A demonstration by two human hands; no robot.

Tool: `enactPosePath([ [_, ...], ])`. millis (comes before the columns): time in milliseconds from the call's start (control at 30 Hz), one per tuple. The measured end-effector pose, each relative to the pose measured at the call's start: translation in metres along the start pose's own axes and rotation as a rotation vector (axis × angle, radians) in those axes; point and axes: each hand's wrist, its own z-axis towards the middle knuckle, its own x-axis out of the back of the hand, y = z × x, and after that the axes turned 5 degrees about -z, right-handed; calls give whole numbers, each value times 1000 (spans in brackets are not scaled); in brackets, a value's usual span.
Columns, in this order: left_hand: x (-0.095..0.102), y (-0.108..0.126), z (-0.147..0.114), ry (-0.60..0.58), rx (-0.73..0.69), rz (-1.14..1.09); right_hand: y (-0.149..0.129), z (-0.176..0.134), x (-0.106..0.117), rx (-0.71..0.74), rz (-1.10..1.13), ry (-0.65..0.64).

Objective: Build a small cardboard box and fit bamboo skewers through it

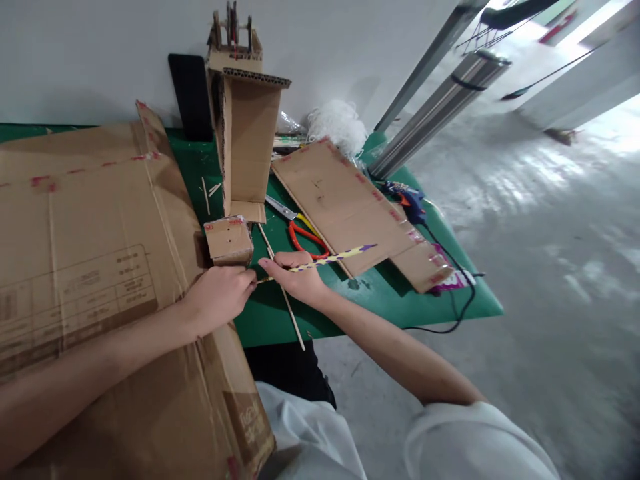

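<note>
A slim yellow pencil with purple spots [336, 258] runs between my hands, its purple end pointing right. My right hand [299, 279] is closed around it, the thumb stretched along toward the left. At the pencil's left end my left hand [220, 299] has its fingers curled and pressed together on the tip, which they partly hide. Just beyond my left hand sits a small cardboard box [227, 241] with two little holes in its upper face. A thin wooden stick [294, 317] passes under my right hand, over the green tabletop [265, 313].
A tall cardboard structure [253, 147] stands behind, beside a black phone [190, 97]. Red-and-yellow-handled scissors [305, 239] lie near a cardboard sheet [345, 207]. At right is a blue glue gun [410, 202] with its cord. A large carton [90, 220] covers the left.
</note>
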Motion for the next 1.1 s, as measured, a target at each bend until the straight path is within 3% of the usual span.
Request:
enactPosePath([
  [467, -3, -1, 0, 15, -16, -18, 6, -1, -2, -88, 69, 2],
  [900, -4, -1, 0, 19, -23, -13, 6, -2, -2, -14, 31, -39],
  [1100, -4, -1, 1, 7, -19, 3, 6, -3, -2, -62, 47, 2],
])
